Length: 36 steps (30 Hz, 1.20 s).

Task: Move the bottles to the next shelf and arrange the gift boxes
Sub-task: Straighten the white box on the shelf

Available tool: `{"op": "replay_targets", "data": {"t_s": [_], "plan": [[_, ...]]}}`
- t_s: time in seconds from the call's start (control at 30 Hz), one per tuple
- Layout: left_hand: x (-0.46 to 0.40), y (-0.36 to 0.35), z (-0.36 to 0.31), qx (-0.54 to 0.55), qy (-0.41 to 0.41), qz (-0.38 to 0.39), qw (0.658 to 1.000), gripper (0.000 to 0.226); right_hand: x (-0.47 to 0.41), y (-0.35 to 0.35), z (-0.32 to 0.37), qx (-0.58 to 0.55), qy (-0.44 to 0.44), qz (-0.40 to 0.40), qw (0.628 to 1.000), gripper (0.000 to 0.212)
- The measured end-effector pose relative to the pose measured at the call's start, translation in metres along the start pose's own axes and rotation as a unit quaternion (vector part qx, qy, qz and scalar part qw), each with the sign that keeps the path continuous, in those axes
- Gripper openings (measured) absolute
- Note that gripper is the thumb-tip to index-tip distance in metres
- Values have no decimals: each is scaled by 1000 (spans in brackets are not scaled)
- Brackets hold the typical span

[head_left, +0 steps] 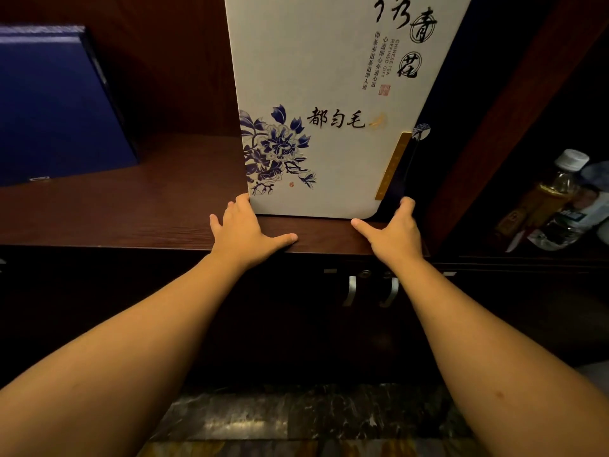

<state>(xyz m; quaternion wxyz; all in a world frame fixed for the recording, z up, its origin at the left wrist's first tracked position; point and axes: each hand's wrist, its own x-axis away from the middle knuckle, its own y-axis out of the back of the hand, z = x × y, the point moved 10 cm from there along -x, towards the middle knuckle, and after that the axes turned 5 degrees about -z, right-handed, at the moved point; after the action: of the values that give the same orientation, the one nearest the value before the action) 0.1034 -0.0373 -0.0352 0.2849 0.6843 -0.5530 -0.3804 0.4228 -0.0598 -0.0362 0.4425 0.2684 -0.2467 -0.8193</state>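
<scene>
A tall white gift box (329,103) with a blue flower print and black lettering stands upright on the dark wooden shelf (131,212), close to the right divider. My left hand (245,230) touches its lower left corner with straight fingers, the thumb spread along the shelf edge. My right hand (393,230) reaches to the box's lower right corner, fingertips at its dark side. A dark blue gift box (56,107) stands at the far left of the same shelf. In the compartment to the right stand bottles: one with amber liquid and a white cap (557,189), another (573,219) beside it.
A vertical wooden divider (494,127) separates the two compartments. Below the shelf are dark cabinet doors with two metal handles (369,290). A marbled dark floor (296,420) shows at the bottom.
</scene>
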Motion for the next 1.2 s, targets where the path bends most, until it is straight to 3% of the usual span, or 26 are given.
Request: {"op": "replay_targets", "data": {"t_s": [0.67, 0.93, 1.03, 1.2], "plan": [[32, 15, 5, 61, 16, -6, 998, 98, 35, 14, -3, -13, -25, 8, 1000, 102], [33, 15, 5, 29, 1, 16, 999, 97, 42, 10, 2, 21, -46, 63, 997, 102], [36, 19, 5, 0, -19, 35, 999, 97, 46, 16, 9, 87, -56, 52, 993, 88], [43, 39, 14, 1, -39, 68, 997, 78, 63, 43, 49, 170, -20, -36, 985, 57]]}}
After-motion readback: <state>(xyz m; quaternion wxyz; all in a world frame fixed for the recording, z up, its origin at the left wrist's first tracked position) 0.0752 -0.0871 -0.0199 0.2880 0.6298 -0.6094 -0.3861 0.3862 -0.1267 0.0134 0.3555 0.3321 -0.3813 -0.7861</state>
